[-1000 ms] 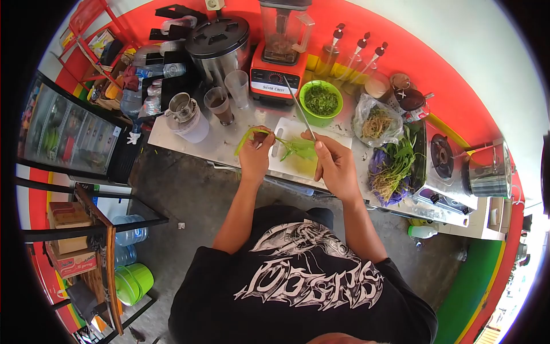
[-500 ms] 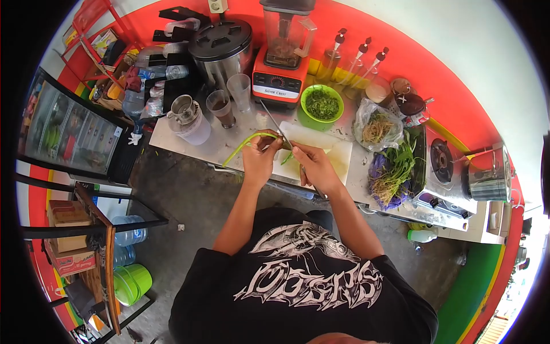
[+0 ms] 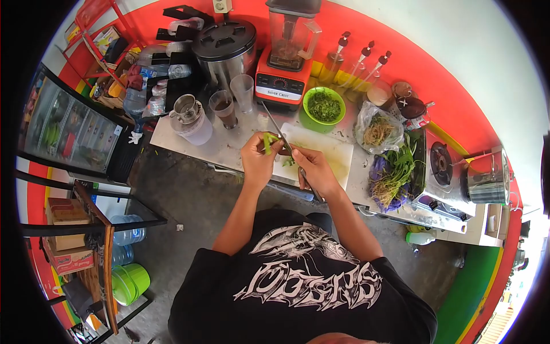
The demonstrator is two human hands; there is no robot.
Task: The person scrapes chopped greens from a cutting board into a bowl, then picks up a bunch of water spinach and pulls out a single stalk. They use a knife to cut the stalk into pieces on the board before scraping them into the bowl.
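Note:
My left hand is closed around short green stems, whose ends stick up between the fingers. In my right hand is a long knife, its blade pointing up and left, close against the stems and left fingertips. Part of the knife handle is hidden by my fingers. Under and beyond the right hand lies a white cutting board with small green bits near its left side. Behind the board stands a lime-green bowl of chopped greens.
A red blender stands at the back, left of the bowl. Two plastic cups and a white tub are farther left. To the right sit a plastic bag of roots, a leafy bunch with roots and a gas stove.
The long green stem that stuck out left of my left hand no longer extends there; shorter stems now show folded or bunched in the fingers. The knife remains in my right hand.

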